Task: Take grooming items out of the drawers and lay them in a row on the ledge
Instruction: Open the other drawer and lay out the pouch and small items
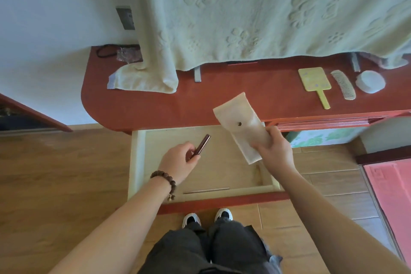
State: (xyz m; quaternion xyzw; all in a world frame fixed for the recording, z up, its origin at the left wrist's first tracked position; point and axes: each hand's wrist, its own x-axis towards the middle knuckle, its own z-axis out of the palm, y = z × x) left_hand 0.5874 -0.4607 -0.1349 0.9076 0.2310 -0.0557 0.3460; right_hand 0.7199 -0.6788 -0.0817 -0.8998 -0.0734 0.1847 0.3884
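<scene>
Three items already in row on ledge (222,100), right of frame: hand mirror (314,80), comb (343,84), white round box (370,81). Two more lifted above open drawer (135,158), frame centre: left hand (178,162) pinching dark slim case (201,147), right hand (274,148) gripping cream pouch (241,124). Still to place beside mirror. Draped towel (244,18) covers ledge back; bare room mid-ledge.

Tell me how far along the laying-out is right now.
Three items already lie in a row on the red ledge: the yellow hand mirror, the comb and the white round case. In hand: the left hand holds a slim dark case, the right hand a cream pouch, both over the open drawer. Both remain to be placed.
</scene>
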